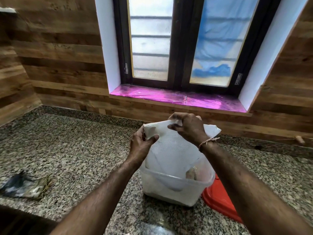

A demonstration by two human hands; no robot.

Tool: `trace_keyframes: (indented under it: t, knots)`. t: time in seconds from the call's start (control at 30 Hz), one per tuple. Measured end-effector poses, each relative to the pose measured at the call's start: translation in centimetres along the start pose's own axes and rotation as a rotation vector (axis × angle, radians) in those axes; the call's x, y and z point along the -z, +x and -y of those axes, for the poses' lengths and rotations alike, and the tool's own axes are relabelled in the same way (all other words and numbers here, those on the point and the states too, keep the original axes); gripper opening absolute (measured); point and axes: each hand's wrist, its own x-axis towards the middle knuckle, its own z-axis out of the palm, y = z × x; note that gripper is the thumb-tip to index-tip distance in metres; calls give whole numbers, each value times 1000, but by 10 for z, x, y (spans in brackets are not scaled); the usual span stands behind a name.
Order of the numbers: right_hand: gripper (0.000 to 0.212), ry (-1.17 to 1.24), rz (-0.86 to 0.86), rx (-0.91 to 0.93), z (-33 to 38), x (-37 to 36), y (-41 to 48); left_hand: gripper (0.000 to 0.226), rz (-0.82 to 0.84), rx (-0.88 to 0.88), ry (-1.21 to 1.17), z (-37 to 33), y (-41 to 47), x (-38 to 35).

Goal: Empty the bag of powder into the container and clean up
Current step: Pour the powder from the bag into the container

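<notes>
Head view, one frame.

- Bag (171, 146): white, finely textured, held upended above the container. Its lower end drops inside the container, so its mouth is hidden behind the frosted wall.
- Container (169, 189): translucent plastic tub, standing on the counter (76, 150) toward its near edge. The powder level is hard to read. A brownish shape shows inside at the right rim, but what it is cannot be told.
- Left hand (141, 145): thumb and fingers pinch the bag's upper left corner.
- Right hand (186, 128): fingers curled over the bag's top fold, gripping it, with the fingertips partly hidden behind the fold. A thread band (208, 141) circles the wrist.
- Red lid (218, 199): lies flat just right of the container, largely covered by the right forearm.
- Cloth (23, 185): dark and crumpled, at the counter's left edge, cut off by the frame.
- Window sill (169, 97): pink film over it, above the counter's far edge.
</notes>
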Motion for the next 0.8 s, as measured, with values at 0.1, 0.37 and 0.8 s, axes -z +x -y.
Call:
trace_keyframes:
  t: [0.1,0.37,0.8]
  knots:
    - [27,-28,35,102,12,-5,5,34,34,-32,8,0,-1,-5]
    - [9,80,179,43,33,-17,24,32,74,-10,-3,8,-5,-2]
    - [10,409,50,-192,12,-21,29,33,-81,55,-37,25,0,-3]
